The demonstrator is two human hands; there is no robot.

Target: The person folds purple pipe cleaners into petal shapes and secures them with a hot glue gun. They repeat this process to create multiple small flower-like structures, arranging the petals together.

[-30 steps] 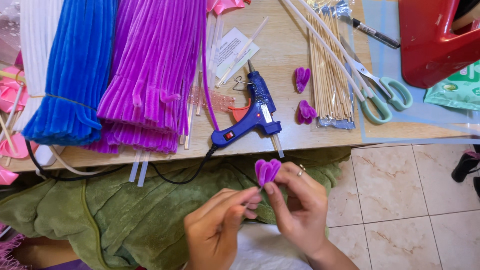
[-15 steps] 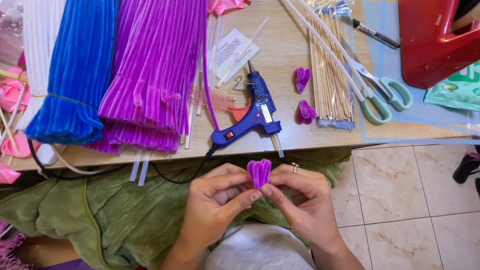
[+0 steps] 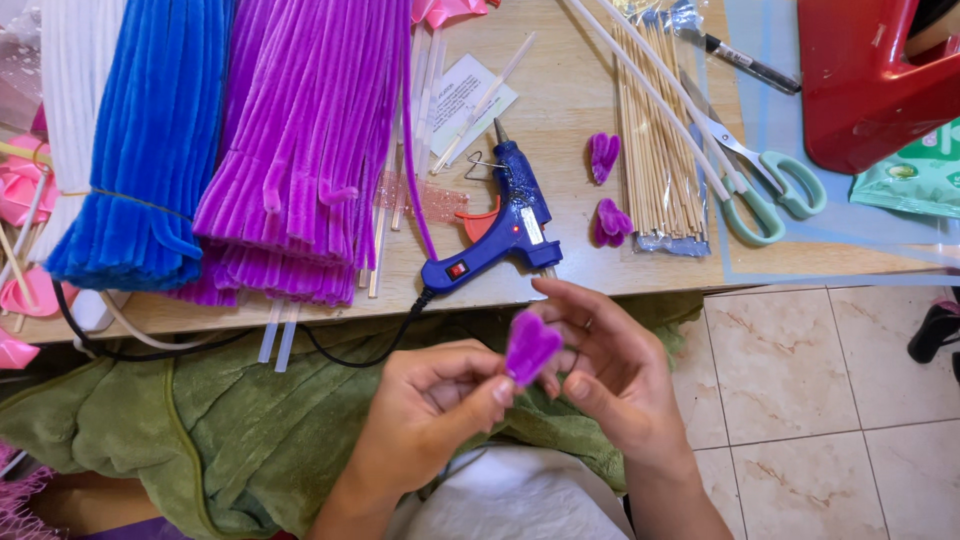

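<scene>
A small purple petal (image 3: pixel 530 345) bent from a fuzzy pipe cleaner is pinched at its base between thumb and forefinger of my left hand (image 3: pixel 435 410). My right hand (image 3: pixel 605 365) is beside it with fingers spread, its thumb close to the petal's lower edge. Both hands hover over a green cloth (image 3: pixel 200 440) in my lap, just below the wooden table's front edge (image 3: pixel 620 285). Two more purple petals (image 3: pixel 603 155) (image 3: pixel 611 222) lie on the table. A blue hot glue gun (image 3: pixel 505 220) lies directly above my hands.
Bundles of purple (image 3: pixel 300 150), blue (image 3: pixel 150 140) and white (image 3: pixel 75 80) pipe cleaners fill the table's left. A pack of wooden sticks (image 3: pixel 660 150), green-handled scissors (image 3: pixel 765 180), a pen (image 3: pixel 745 62), a red object (image 3: pixel 880 70) and pink flowers (image 3: pixel 25 190) are around. Tiled floor (image 3: pixel 830 400) lies to the right.
The petal has dropped slightly toward my lap. My right hand has let go of it and opened its fingers; my left hand alone keeps the pinch.
</scene>
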